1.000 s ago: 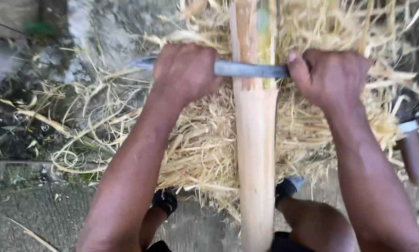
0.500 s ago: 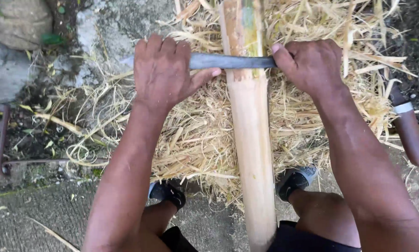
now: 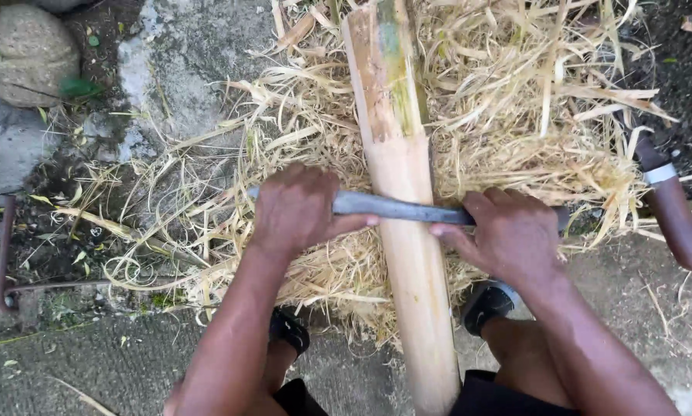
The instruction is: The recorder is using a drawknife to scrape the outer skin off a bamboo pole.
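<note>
Straw-littered ground; one bamboo pole [image 3: 407, 231]; one blade [image 3: 396, 207]; left hand [image 3: 296, 209], right hand [image 3: 511, 235], fingers gripping its ends.

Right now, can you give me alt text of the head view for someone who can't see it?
Seen from above, a left hand and a right hand grip the two ends of a metal blade laid across a pale, peeled bamboo pole. The pole lies over a heap of straw-coloured shavings on rough ground, with a rounded stone at upper left.
</note>
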